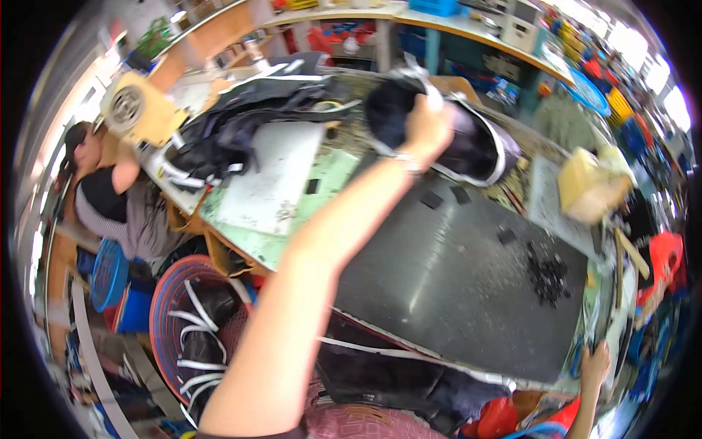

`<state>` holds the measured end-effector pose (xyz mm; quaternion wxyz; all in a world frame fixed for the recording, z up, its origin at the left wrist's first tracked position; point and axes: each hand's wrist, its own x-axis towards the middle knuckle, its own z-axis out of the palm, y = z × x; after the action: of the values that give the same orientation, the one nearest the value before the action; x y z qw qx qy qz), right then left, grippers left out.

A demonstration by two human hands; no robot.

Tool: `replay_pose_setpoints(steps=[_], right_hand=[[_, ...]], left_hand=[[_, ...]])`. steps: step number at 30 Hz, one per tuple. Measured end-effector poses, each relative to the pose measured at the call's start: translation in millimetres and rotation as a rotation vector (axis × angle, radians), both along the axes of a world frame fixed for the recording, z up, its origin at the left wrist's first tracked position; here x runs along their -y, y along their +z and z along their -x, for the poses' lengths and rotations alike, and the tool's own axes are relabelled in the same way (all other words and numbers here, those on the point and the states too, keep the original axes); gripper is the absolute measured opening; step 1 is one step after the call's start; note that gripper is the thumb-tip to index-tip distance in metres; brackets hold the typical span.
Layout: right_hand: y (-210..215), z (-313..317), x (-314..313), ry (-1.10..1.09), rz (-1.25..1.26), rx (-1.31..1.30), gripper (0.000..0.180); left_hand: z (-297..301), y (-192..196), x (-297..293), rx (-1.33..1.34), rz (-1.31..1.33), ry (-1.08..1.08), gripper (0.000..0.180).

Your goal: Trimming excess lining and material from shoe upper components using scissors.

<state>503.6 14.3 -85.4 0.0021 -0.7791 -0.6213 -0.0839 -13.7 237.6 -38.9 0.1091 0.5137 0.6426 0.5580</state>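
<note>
**Crowded bench (338, 167), one roll (477, 150) in the left hand (429, 129)**

From where I stand, the bench fills the middle of the room. A broad black board (439, 271) covers its near right part, probably laid there as a smooth work surface. A dark pile (219, 132) with white edging is heaped toward the far left, seemingly to leave the board free. Below the bench's left side stands a red basket (159, 322), close by, perhaps so its black pieces (199, 344) are easy to reach; white strips trail among them. A white sheet (272, 164) lies flat between pile and board.

The roll is at the far side, just past the board's upper edge, its round mouth toward the left. The left hand reaches right across and has its fingers curled around it near that mouth, likely because the rim gives a firm hold. The right hand (596, 362) is down at the near right corner; I can't tell whether it pinches anything. Smallest are the black bits (547, 274), clustered at the board's right, seemingly out of the way.
</note>
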Motion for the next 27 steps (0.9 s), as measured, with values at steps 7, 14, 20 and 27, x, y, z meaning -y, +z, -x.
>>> replay_pose_setpoints(steps=[7, 14, 20, 27], right_hand=[[-14.3, -19.1, 1.8, 0.107, 0.088, 0.264, 0.041], [16.8, 5.1, 20.6, 0.220, -0.129, 0.235, 0.049], [24.2, -0.9, -1.8, 0.326, -0.023, 0.449, 0.048], [59.2, 47.5, -17.1, 0.413, 0.000, 0.502, 0.046]], left_hand=[[-29.1, -61.6, -44.3, 0.338, -0.065, -0.263, 0.049], [284.7, 35.6, 79.5, -0.946, -0.096, 0.815, 0.047], [400.6, 32.8, 109.1, -1.157, 0.696, 0.704, 0.086], [410.1, 4.5, 73.9, -1.135, 0.721, 0.491, 0.090]])
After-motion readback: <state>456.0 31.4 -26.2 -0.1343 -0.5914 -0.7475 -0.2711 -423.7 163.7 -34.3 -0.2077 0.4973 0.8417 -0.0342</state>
